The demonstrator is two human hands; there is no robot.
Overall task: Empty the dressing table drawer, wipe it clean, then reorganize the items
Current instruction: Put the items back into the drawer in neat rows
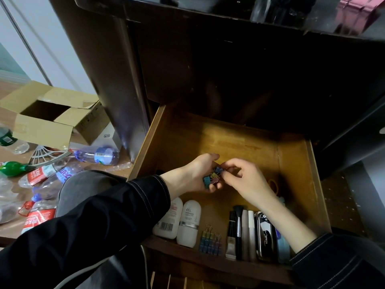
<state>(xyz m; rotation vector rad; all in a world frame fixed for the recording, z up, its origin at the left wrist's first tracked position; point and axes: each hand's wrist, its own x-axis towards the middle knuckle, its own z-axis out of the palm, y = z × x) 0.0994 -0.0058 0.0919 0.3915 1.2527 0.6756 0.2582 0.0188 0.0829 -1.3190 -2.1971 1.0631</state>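
Nearest the front rail of the drawer [145,147], the reorganizing looks well along. Two white bottles [179,224] lie side by side, then the clip row [210,240], brush [238,224], tubes [249,232] and shiny case [265,236], all parallel with their ends at the rail.

Mid-drawer, the left hand [193,174] cups the loose clips [211,178] and the right hand [245,178] pinches one at the top of the bunch. Neither hand is free.

My call:
- Peel off one clip at a time.
- Turn it the same way as the row, wire handles toward the back.
- Butt it against the last clip.
- The gap between row and brush looks narrow, so set down slowly and don't nudge the brush.
- Tangled handles may drag a second clip out.

An orange loop [273,184] lies near the right wall, just beside the right wrist; I can't tell what it is. Beyond, things on the desk top [187,13] are too blurred to read.
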